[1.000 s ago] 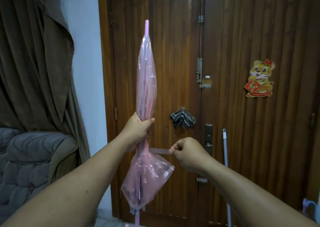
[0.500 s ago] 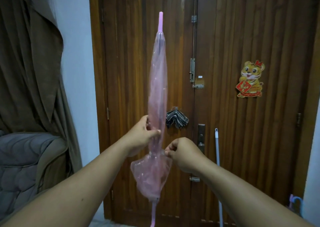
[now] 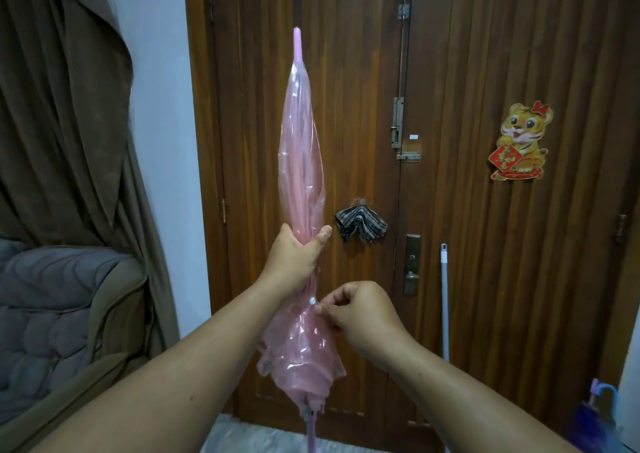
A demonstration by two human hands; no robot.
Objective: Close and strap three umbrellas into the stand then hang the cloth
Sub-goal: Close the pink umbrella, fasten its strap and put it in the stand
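A folded, see-through pink umbrella stands upright in front of me, tip up, its handle running off the bottom edge. My left hand is wrapped around its middle. Just below, my right hand pinches the umbrella's strap against the canopy at a small white snap button. A checked cloth hangs on the wooden door behind. At the bottom right corner a blue umbrella with a curved handle shows; what holds it is out of view.
A brown curtain and a grey padded armchair fill the left side. A grey pole leans against the door beside the lock plate. A tiger sticker is on the right door leaf.
My right hand brought the strap in from stretched out to the right and now presses it against the canopy at the snap. The umbrella swayed slightly; my left grip stayed.
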